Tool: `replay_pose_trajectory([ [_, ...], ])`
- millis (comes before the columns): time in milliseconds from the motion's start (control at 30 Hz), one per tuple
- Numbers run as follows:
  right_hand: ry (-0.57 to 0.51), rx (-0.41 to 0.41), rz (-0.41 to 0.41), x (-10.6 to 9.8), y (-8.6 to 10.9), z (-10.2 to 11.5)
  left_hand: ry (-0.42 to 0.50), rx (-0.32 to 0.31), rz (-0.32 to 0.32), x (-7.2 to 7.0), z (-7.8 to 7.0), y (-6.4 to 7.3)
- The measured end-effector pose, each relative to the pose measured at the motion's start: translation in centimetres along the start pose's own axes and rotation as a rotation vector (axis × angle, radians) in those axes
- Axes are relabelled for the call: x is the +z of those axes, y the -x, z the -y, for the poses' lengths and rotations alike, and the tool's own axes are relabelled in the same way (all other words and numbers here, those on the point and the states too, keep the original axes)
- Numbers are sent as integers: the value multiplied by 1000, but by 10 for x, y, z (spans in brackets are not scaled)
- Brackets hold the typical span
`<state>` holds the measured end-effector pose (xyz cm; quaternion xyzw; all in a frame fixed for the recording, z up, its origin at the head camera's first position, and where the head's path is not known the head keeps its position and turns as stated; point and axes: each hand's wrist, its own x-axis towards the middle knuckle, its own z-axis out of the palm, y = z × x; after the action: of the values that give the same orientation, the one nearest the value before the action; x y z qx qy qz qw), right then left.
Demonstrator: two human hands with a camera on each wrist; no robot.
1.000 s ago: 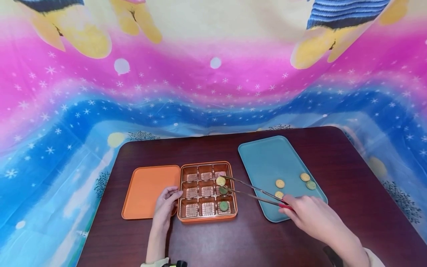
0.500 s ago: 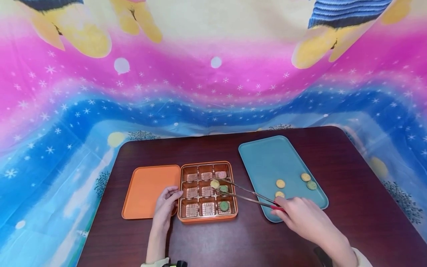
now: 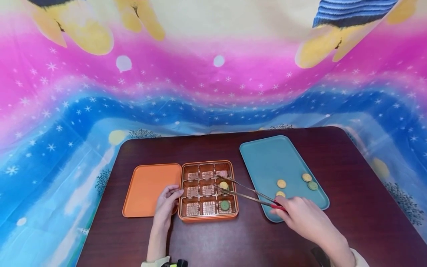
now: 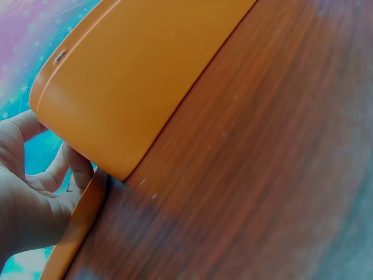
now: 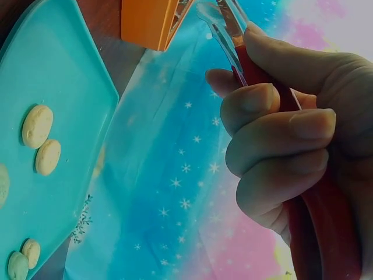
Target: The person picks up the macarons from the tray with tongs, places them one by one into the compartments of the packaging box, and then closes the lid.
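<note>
My right hand [image 3: 301, 215] grips red-handled metal tongs [image 3: 247, 196], its fingers curled round the handles [image 5: 320, 221]. The tong tips are spread apart over the orange divided box [image 3: 208, 218]. A yellow macaron [image 3: 223, 185] lies on a green macaron [image 3: 228, 188] in the middle compartment of the right column. Behind it is a pink macaron [image 3: 223, 173]; in the front compartment sits another green macaron [image 3: 224, 205]. My left hand [image 3: 165, 204] touches the box's left wall with its thumb and fingers, beside the orange lid [image 3: 143, 193].
A blue-green tray [image 3: 267, 155] stands right of the box on the dark wooden table [image 3: 207, 244]. Yellow macarons [image 3: 281, 184] and a green macaron [image 3: 312, 185] lie on it. A printed cloth [image 3: 200, 89] hangs behind the table.
The tongs carried the yellow macaron leftward, then it came to lie in the right column's middle compartment, released, with the tips now left of it. The left hand stayed at the box.
</note>
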<state>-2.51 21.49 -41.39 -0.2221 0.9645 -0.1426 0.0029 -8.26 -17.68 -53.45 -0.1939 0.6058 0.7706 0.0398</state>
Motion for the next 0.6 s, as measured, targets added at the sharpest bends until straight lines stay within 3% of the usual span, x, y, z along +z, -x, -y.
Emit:
replay_pose_trajectory([
  [333, 50, -21, -74, 3, 4, -7, -11, 2, 4, 1, -1, 1],
  [600, 13, 12, -67, 2, 5, -9, 5, 8, 9, 1, -1, 1],
])
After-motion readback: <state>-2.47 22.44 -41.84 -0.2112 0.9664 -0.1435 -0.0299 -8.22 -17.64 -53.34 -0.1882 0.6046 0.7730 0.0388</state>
